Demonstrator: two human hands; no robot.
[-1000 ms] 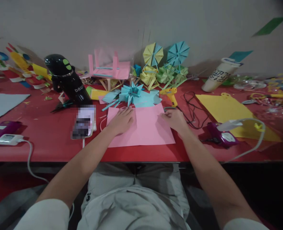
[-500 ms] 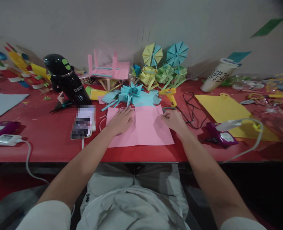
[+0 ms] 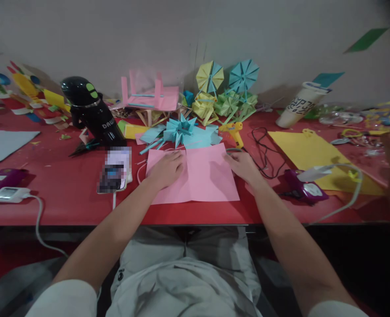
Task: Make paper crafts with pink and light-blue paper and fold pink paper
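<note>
A pink sheet of paper (image 3: 208, 176) with a crease down its middle lies near the table's front edge. On its left half rests my left hand (image 3: 170, 167), flat with the fingers stretched out. My right hand (image 3: 243, 165) is at the sheet's upper right edge, its fingers drawn together around something I cannot make out. Just behind the sheet lie a blue folded paper star (image 3: 180, 131) and a flat blue paper (image 3: 206, 135). A yellow glue gun (image 3: 236, 133) stands behind my right hand.
A black bottle (image 3: 95, 114) and a phone (image 3: 117, 169) are at the left. Pink and coloured paper models (image 3: 209, 105) line the wall. To the right are a black cable (image 3: 264, 152), a purple power strip (image 3: 303, 187), yellow paper (image 3: 300, 149) and a cup (image 3: 302, 105).
My right hand has shifted slightly to the right, to the edge of the pink sheet, whose upper right corner now shows. My left hand has stayed nearly still.
</note>
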